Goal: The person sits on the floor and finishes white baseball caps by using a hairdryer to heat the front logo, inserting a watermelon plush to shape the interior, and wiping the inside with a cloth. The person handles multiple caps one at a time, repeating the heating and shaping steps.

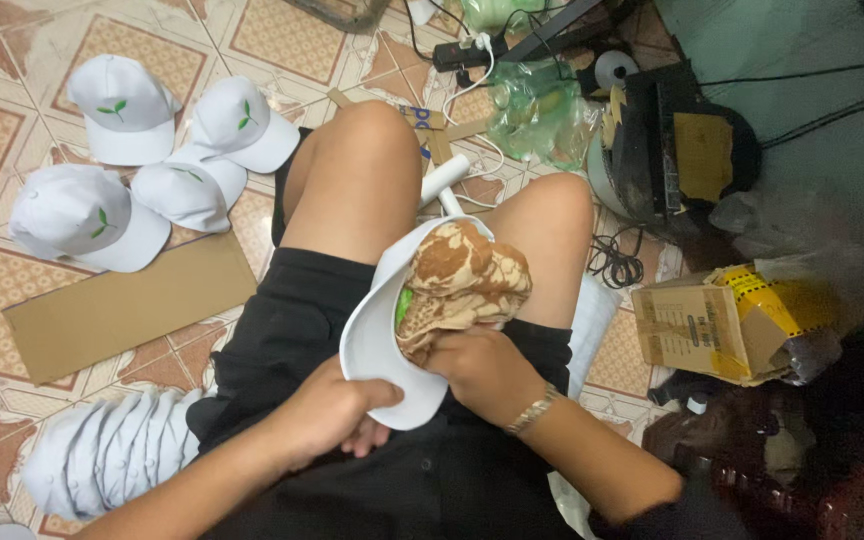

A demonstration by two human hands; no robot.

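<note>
I sit on the floor with a white cap point(377, 340) upturned in my lap. My left hand point(337, 410) grips its brim and edge from below left. My right hand point(482, 370) is closed on a brown-and-cream patterned cloth point(462, 280) that is bunched inside the cap's crown. A bit of green shows at the cap's inner front, beside the cloth.
Several white caps with green leaf marks point(122, 105) lie on the tiled floor at upper left, beside a cardboard sheet point(122, 305). A nested stack of white caps point(112, 450) lies at lower left. An open cardboard box point(722, 320), a black machine point(672, 150), cables and plastic bags crowd the right.
</note>
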